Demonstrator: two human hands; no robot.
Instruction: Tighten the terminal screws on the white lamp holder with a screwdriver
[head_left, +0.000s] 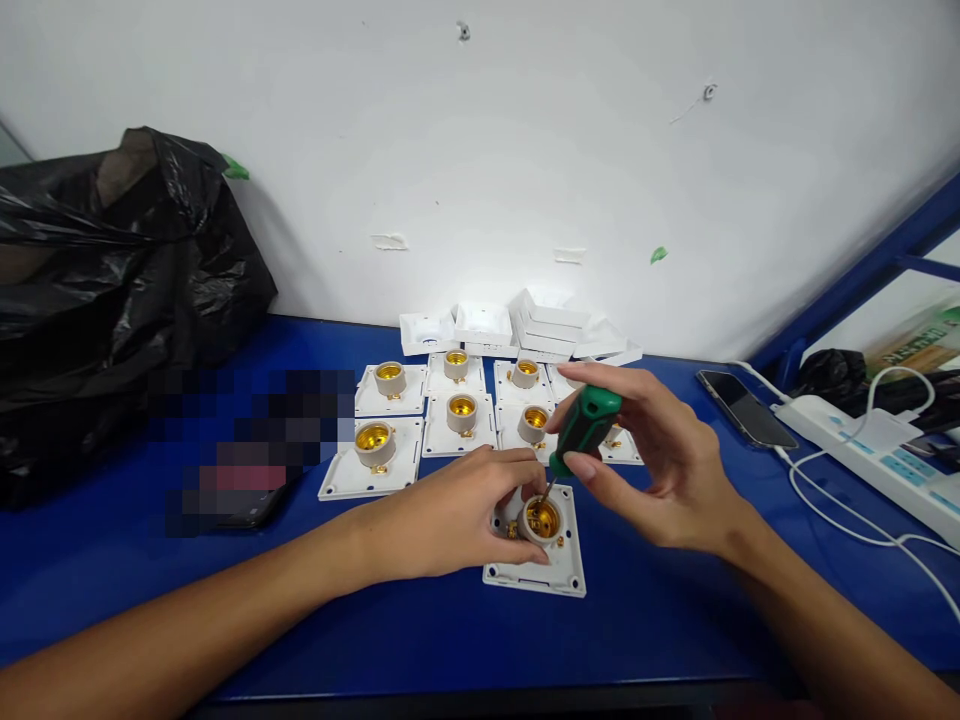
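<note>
Across the upper half of the frame stretches a white wall (525,150), and below it a blue table (360,640) fills most of the lower half. At the left edge bulks a black plastic bag (142,270). From the lower corners two bare forearms meet just below the middle of the frame. The right hand (660,460) is half open, its thumb and fingertips lightly around a handle; the left hand (465,510) is curled, its thumb and fingers closed about a lampholder. At the right edge lies a white power strip (825,428) with cables, a smartphone (748,408) just beside it. Shallow white boxes (551,325) are stacked against the wall at centre, and in front stand two rows of white plates with lampholders (375,445), partly hidden at the right by the right hand.

Apart from those rows, at lower centre, one square base plate (555,585) lies flat on the table. Its round, brass-lined lampholder (551,522) is the piece being worked on. A green-and-black screwdriver (589,425) leans into the cup, its shaft reaching inside; the tip is too small to make out. The step looks like driving a screw within the cup. Turning calls for a seated tip, a straighter shaft and a steady left hold.
</note>
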